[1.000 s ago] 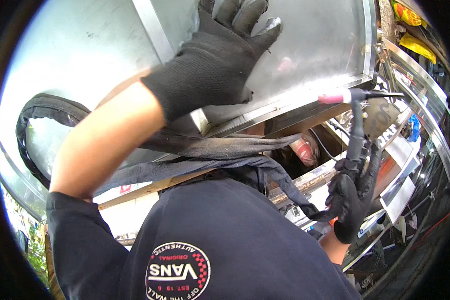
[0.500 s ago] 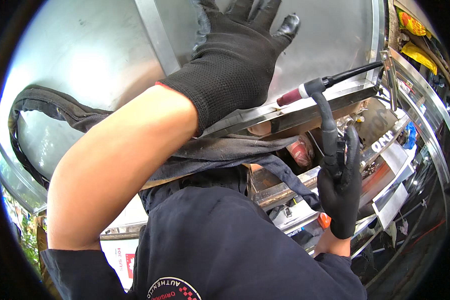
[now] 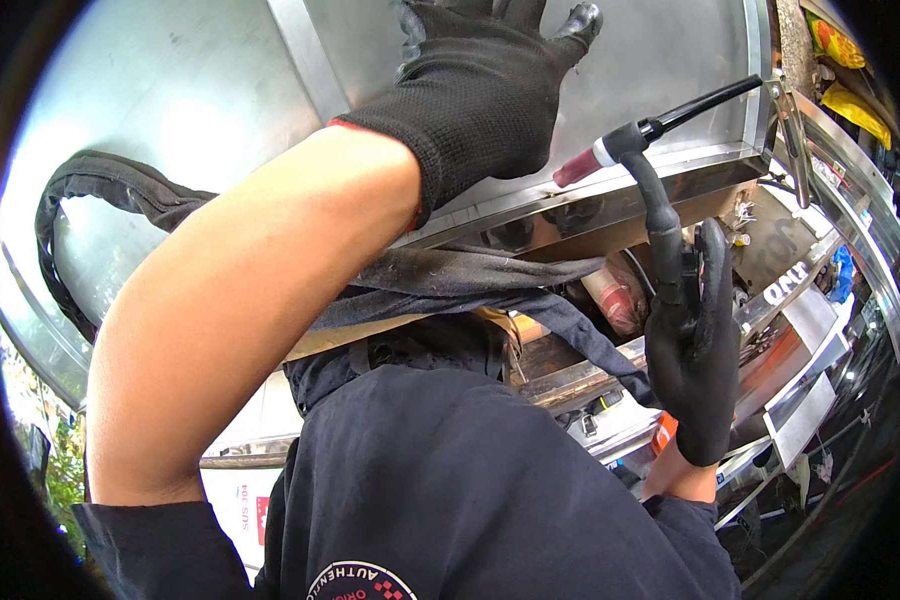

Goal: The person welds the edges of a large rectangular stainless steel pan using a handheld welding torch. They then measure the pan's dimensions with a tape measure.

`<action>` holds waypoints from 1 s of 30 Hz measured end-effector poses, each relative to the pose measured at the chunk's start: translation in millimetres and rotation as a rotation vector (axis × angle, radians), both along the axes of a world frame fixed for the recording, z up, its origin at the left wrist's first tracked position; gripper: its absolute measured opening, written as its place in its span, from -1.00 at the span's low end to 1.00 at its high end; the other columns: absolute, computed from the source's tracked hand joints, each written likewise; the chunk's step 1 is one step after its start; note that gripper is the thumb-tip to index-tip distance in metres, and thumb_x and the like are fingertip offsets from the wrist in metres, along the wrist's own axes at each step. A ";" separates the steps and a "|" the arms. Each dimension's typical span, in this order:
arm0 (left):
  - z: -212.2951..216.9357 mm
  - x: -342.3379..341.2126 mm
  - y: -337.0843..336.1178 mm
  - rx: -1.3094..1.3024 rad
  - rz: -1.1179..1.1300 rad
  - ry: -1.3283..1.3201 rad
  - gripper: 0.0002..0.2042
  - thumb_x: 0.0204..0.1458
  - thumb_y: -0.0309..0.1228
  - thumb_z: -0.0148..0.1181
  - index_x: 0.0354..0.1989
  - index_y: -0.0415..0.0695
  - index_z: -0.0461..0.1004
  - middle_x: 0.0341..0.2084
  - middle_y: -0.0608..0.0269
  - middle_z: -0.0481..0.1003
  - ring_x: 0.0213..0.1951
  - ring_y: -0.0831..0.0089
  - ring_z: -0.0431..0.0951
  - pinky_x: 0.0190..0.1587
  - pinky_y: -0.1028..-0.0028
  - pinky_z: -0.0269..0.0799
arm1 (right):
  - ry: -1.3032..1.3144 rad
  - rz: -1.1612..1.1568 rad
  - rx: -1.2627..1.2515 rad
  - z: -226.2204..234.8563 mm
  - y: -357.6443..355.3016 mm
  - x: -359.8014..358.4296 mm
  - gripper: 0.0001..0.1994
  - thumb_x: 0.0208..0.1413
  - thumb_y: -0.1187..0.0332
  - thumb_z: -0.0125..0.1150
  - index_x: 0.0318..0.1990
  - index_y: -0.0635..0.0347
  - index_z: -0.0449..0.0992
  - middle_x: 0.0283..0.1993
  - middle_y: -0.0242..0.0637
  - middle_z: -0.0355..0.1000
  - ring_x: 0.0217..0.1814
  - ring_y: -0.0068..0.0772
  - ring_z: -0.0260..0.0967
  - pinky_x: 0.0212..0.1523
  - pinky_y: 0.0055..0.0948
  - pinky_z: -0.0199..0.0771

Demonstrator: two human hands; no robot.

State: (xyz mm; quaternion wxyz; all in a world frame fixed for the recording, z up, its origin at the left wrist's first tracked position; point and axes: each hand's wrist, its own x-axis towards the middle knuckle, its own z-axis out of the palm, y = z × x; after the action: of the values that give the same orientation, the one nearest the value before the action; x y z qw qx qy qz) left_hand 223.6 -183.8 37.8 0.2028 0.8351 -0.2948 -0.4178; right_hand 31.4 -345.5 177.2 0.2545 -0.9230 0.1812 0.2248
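Note:
My left hand [image 3: 490, 100], in a black coated glove, lies with fingers spread on a large shiny sheet-metal panel [image 3: 210, 70]; its fingertips run past the top of the picture. My right hand [image 3: 695, 370], gloved in black too, grips a TIG welding torch [image 3: 660, 215] by its slim black handle. The torch's pink nozzle [image 3: 576, 168] points left at the panel's near folded edge [image 3: 670, 172], right of my left wrist. I cannot tell whether its tip touches the metal. Its long black back cap [image 3: 710, 102] slants up to the right.
A dark cloth-covered hose [image 3: 450, 272] crosses in front of my body and loops over the panel's left side. Below the edge lies a red and white wrapped bundle [image 3: 615, 300]. Metal framing [image 3: 860, 230], loose sheet pieces [image 3: 802, 420] and a yellow packet [image 3: 856, 114] are at the right.
The whole view has shifted slightly. My left hand appears a little higher and my right hand slightly further right and higher. The torch is still in my right hand, its nozzle near the same edge.

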 end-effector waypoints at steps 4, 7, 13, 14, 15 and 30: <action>-0.9 -10.3 -1.7 0.073 -0.077 -0.471 -0.01 -0.13 -0.01 0.41 0.55 0.25 0.05 0.55 -0.01 -0.11 0.52 -0.26 -0.13 0.23 -0.71 -0.34 | 0.006 -0.001 -0.011 -5.4 -0.2 -5.0 -0.18 0.06 0.64 0.09 0.55 0.22 0.04 0.36 0.16 0.35 0.35 -0.01 0.43 0.28 -0.16 0.41; 18.3 -6.1 6.7 0.143 -0.112 -0.517 0.01 0.03 0.27 0.18 0.60 0.11 -0.10 0.58 -0.20 -0.29 0.55 -0.37 -0.34 0.22 -0.75 -0.58 | -0.019 0.144 -0.038 -6.3 -1.8 -5.5 -0.20 0.11 0.67 0.05 0.56 0.20 0.02 0.48 0.12 0.21 0.34 -0.05 0.42 0.25 -0.17 0.42; 11.6 -3.3 10.7 0.061 -0.129 -0.468 0.07 -0.03 0.26 0.27 0.60 0.10 -0.11 0.58 -0.20 -0.34 0.55 -0.37 -0.40 0.23 -0.73 -0.59 | 0.073 0.101 -0.059 -1.9 7.1 4.0 -0.21 0.12 0.64 0.09 0.55 0.18 0.03 0.44 0.14 0.26 0.32 0.07 0.45 0.24 -0.15 0.45; 10.7 -3.4 11.5 0.066 -0.137 -0.483 0.07 -0.03 0.25 0.28 0.60 0.10 -0.12 0.58 -0.20 -0.35 0.55 -0.38 -0.41 0.24 -0.72 -0.59 | 0.065 0.113 -0.075 -1.2 9.7 5.0 -0.22 0.13 0.62 0.11 0.55 0.20 0.04 0.39 0.19 0.32 0.31 0.12 0.46 0.23 -0.12 0.47; 10.5 -3.4 11.3 0.074 -0.143 -0.477 0.08 -0.04 0.24 0.29 0.60 0.10 -0.12 0.58 -0.21 -0.36 0.55 -0.38 -0.42 0.25 -0.71 -0.59 | 0.056 0.126 -0.092 -0.6 12.4 5.9 -0.23 0.14 0.60 0.13 0.54 0.22 0.05 0.33 0.23 0.38 0.30 0.16 0.47 0.23 -0.10 0.48; 33.1 1.1 4.8 0.169 -0.166 -0.355 0.18 -0.14 0.20 0.44 0.61 0.09 -0.17 0.58 -0.20 -0.40 0.56 -0.31 -0.46 0.27 -0.69 -0.59 | 0.043 0.228 -0.136 -1.3 18.4 1.3 -0.21 0.14 0.59 0.15 0.54 0.28 -0.01 0.22 0.34 0.43 0.15 0.22 0.56 0.07 -0.07 0.61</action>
State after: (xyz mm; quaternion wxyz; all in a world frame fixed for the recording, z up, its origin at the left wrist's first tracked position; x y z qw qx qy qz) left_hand 224.7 -179.0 70.8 0.0420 0.8825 -0.3576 -0.3025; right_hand 32.6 -327.1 175.9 0.1605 -0.9476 0.0955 0.2592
